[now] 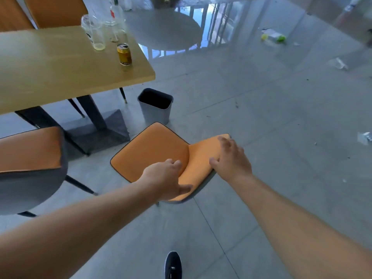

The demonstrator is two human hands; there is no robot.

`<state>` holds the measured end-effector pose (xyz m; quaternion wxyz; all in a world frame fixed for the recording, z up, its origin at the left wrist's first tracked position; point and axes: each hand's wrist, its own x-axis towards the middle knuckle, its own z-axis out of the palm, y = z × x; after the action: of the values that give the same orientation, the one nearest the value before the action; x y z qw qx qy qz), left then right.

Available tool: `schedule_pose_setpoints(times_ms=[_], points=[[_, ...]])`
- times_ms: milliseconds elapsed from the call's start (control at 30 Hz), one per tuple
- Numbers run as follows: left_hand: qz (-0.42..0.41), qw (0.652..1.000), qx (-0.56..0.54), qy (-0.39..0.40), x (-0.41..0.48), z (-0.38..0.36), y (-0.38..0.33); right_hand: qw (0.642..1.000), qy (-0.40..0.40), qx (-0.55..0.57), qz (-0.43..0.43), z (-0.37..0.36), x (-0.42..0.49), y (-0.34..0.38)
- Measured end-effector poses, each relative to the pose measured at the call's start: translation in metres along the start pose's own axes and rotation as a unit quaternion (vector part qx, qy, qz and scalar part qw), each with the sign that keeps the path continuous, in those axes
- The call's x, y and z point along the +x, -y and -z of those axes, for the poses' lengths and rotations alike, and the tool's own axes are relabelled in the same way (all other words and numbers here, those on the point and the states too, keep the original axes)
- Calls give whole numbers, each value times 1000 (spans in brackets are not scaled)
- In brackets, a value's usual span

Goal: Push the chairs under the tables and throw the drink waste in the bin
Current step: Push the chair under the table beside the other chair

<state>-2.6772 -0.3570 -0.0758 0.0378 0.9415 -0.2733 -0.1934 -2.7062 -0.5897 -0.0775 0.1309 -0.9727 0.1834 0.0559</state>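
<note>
An orange chair (149, 152) stands on the floor just off the corner of the wooden table (60, 77), its seat facing the table. My left hand (167, 180) grips the near end of its backrest, thumb on the outer side. My right hand (231, 158) rests over the far end of the backrest top. A grey bin (155, 112) stands open just beyond the chair. On the table are a gold drink can (124, 54), an empty plastic cup (94, 33) and a clear bottle (115, 15).
A second orange chair (30, 158) with a grey shell is at the left beside the table. Two more orange chair backs (54, 11) stand behind the table. A round grey table (163, 29) lies further back. Litter (273, 36) is scattered on the tiled floor to the right.
</note>
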Motion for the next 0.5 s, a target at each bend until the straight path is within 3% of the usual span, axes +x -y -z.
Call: schedule_pose_setpoints(times_ms=[100,200,333,500], points=[[-16,1000,9,17,16,-8,-29,984,78,130,-95,-11,5,-23],[-17,999,10,39,27,-15,-44,937,131,289,-143,-19,4,-19],[-13,999,-2,52,30,-22,-38,940,102,306,-112,-29,5,5],[19,999,-25,39,28,-8,21,928,83,356,-76,-41,10,70]])
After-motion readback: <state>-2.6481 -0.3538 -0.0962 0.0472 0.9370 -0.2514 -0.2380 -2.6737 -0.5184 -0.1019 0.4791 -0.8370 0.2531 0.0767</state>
